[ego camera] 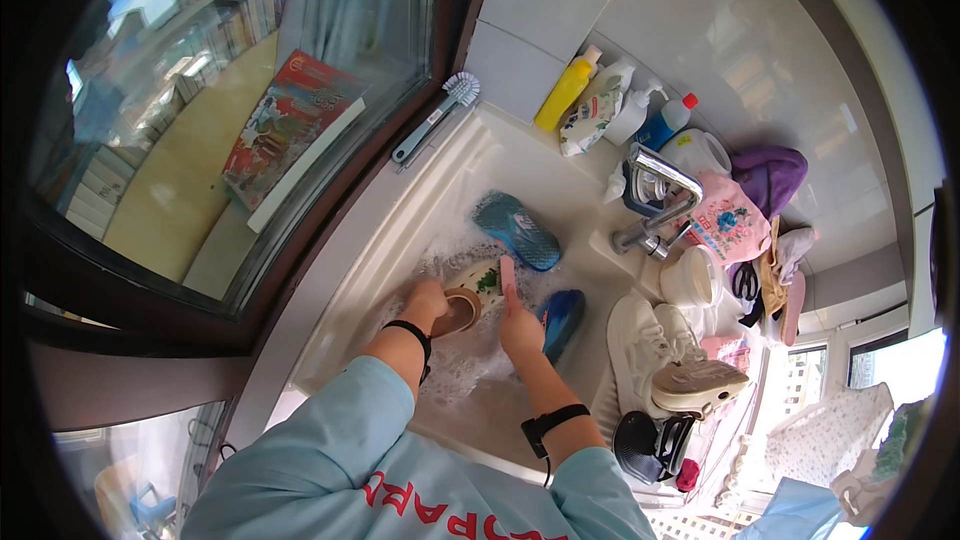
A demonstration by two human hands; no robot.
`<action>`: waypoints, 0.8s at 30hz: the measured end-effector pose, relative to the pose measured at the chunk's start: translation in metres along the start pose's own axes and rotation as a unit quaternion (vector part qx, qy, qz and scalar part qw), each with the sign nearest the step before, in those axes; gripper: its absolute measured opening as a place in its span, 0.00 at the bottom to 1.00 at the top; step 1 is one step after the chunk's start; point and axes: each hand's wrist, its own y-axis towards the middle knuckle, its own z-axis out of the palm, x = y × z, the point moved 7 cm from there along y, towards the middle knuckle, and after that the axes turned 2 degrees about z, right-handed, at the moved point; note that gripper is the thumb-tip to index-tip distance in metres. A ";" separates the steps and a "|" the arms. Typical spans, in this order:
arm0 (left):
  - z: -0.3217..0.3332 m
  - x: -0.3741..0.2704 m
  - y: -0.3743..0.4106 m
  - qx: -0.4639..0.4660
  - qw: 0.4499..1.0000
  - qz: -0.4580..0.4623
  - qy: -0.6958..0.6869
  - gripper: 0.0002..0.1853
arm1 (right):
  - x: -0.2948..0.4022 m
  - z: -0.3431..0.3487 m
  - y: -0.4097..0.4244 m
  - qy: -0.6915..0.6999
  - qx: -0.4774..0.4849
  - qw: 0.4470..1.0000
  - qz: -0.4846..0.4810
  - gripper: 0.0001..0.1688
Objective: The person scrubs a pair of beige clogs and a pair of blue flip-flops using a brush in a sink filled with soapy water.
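Note:
At the sink, my left hand [427, 298] grips the heel end of a slipper [469, 294] with a brown sole and a cream upper bearing a green pattern. A pink-handled brush [508, 276] is in my right hand [523, 331], held against the slipper's upper; its bristles are hidden. Soapy water [461, 360] with foam lies around both hands. Beyond the cream slipper, a teal-blue slipper [517, 231] rests in the suds. Partly behind my right hand is a darker blue slipper [564, 322].
The white sink [450, 180] has a chrome faucet [649, 232] on its right. White sneakers [636, 349], a black sandal [645, 450] and a white tub [690, 277] crowd the right ledge. Several bottles, including a yellow one [564, 94], line the wall. A dish brush [439, 116] lies by the window.

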 end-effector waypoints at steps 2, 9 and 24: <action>0.005 0.001 0.002 -0.066 0.997 -0.047 0.019 0.18 | -0.002 0.023 0.002 -0.046 0.005 0.999 -0.012 0.35; -0.025 -0.007 -0.003 -0.231 0.965 -0.103 -0.072 0.17 | 0.011 0.001 0.003 -0.066 0.057 0.996 0.033 0.34; 0.080 0.024 0.055 0.029 0.649 -0.090 -0.755 0.12 | 0.055 0.015 -0.036 -0.053 0.078 0.993 -0.067 0.30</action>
